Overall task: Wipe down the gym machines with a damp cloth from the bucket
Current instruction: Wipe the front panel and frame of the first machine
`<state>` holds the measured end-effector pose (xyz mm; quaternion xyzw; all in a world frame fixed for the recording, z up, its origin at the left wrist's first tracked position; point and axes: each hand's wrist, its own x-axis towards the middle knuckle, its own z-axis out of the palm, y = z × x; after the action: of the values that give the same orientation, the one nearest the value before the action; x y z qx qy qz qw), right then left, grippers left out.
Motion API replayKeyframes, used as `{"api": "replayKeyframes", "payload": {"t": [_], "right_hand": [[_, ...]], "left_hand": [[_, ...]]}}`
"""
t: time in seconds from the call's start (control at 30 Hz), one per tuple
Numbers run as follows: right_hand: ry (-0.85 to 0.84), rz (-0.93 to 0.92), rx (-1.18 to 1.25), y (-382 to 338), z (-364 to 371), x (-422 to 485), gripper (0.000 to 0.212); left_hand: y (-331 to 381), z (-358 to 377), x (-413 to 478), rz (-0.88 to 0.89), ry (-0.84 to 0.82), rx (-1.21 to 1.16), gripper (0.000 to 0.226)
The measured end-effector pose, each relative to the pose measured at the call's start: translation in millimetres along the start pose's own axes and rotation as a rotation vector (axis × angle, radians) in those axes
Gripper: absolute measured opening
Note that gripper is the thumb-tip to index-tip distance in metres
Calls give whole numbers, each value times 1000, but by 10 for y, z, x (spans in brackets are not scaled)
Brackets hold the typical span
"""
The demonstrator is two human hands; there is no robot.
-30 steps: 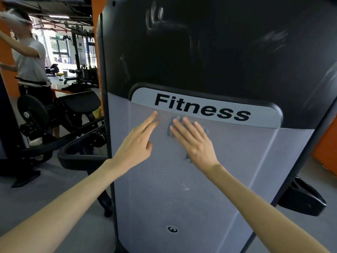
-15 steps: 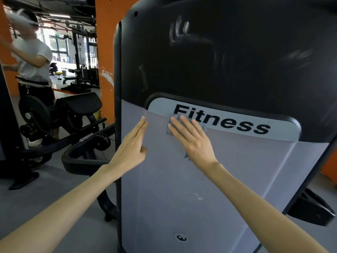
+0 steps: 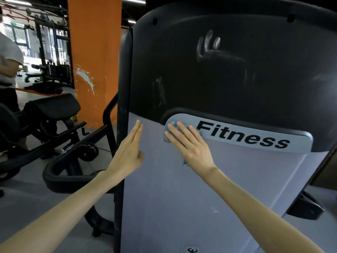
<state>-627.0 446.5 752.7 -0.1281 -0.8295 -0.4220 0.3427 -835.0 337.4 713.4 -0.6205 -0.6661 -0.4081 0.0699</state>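
A tall gym machine shroud fills the view, black above and grey panel (image 3: 209, 198) below, with a "Fitness" label (image 3: 246, 139). My right hand (image 3: 189, 145) lies flat with straight fingers on a blue cloth (image 3: 168, 128), pressing it against the panel at the label's left end. Only the cloth's edges show around the hand. My left hand (image 3: 129, 152) is held flat with straight fingers at the panel's left edge, holding nothing. The bucket is out of view.
An orange pillar (image 3: 94, 57) stands behind the shroud on the left. Black benches and machine frames (image 3: 54, 110) occupy the grey floor at left. A person in a white shirt (image 3: 7, 57) stands at the far left. A black part (image 3: 308, 207) juts out at lower right.
My right hand has slid the cloth leftward and upward along the panel onto the label's left end. My left hand has shifted toward the panel's left edge. The view has swung left.
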Motion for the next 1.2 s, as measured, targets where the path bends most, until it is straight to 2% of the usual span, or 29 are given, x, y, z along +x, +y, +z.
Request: {"api": "replayKeyframes", "payload": {"t": [0.1,0.2,0.27,0.3,0.37,0.47,0.53,0.57,0.63,0.7,0.9,0.97,1.0,1.07,1.13,1.2], "right_hand": [[-45,-105,-39,-359,293,-228,65],[-246,-365,-76,-753,521,-512,48],[-377,-437,-66,-889,557,-523,42],[-390,-427,-60,-876,535,-431,41],[-317,-290,-18,-758,458,-81,62],[-287,-48,-70,-557,298,501,117],[-294,73,-122,-550,266,730,129],[-278,108,-146,-594,295,772,123],[-216,140,-162,-739,417,726,95],[-216,101,-166,-902,574,592,80],[-648,-235,-208,-1517,911,57,83],[-738,-350,-242,-1613,952,-27,79],[-723,-378,-257,-1594,959,10,78],[-541,-306,-244,-1465,919,257,74],[-322,-118,-193,-1215,801,678,77],[-208,44,-205,-977,678,1022,84]], "left_hand": [[-197,-20,37,44,-2,18,90],[-377,-23,43,60,-44,36,90],[-518,-52,42,67,-75,40,88],[-582,-72,56,83,-84,38,87],[-689,-120,98,108,-84,38,86],[-835,-150,130,157,-71,56,86],[-938,-185,147,152,-54,116,84],[-989,-209,158,149,-58,134,84],[-1077,-261,171,158,-94,120,84],[-1145,-293,186,164,-149,84,87],[-1235,-291,252,187,-181,154,90],[-1219,-315,276,188,-184,173,89],[-1215,-320,283,189,-189,182,89],[-1217,-320,292,178,-195,170,89],[-1226,-311,284,174,-193,161,91],[-1222,-302,270,179,-196,160,91]]}}
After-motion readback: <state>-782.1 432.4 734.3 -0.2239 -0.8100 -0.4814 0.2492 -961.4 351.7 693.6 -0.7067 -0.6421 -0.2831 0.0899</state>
